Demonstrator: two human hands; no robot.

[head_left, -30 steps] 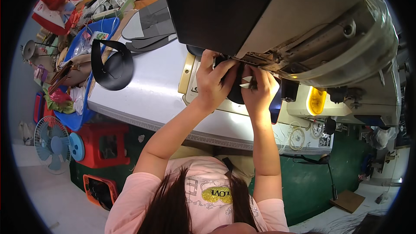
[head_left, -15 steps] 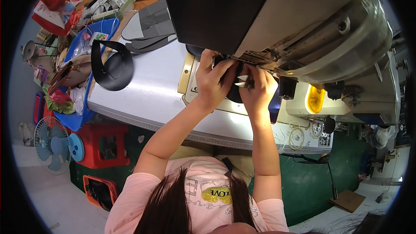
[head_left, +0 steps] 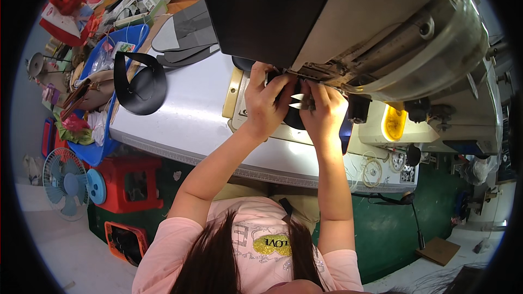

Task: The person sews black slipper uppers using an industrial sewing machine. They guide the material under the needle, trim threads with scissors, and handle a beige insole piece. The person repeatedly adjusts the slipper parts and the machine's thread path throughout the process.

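Observation:
Under the head of a sewing machine [head_left: 321, 32], a black piece of material [head_left: 294, 118] lies on the machine bed, lit by a lamp. My left hand [head_left: 264, 103] is closed on its left part, fingers bent and fingertips close to the needle area. My right hand [head_left: 327, 111] presses on the right part with its fingertips. Tucked in that same hand is a pair of thread snips [head_left: 298, 102], its two silver blades pointing left and spread apart. The machine head and my fingers hide the needle and most of the material.
On the white table [head_left: 185, 109] to the left lie a curved black piece [head_left: 143, 90] and stacked grey pieces [head_left: 188, 32]. Beyond its edge are a blue basket [head_left: 98, 149], a red stool [head_left: 128, 185] and a fan [head_left: 68, 182]. A yellow oval part [head_left: 394, 123] shows at the right.
Both hands keep their grip and have shifted very slightly left, the snips with them. The view itself has moved a little; other things stay in place.

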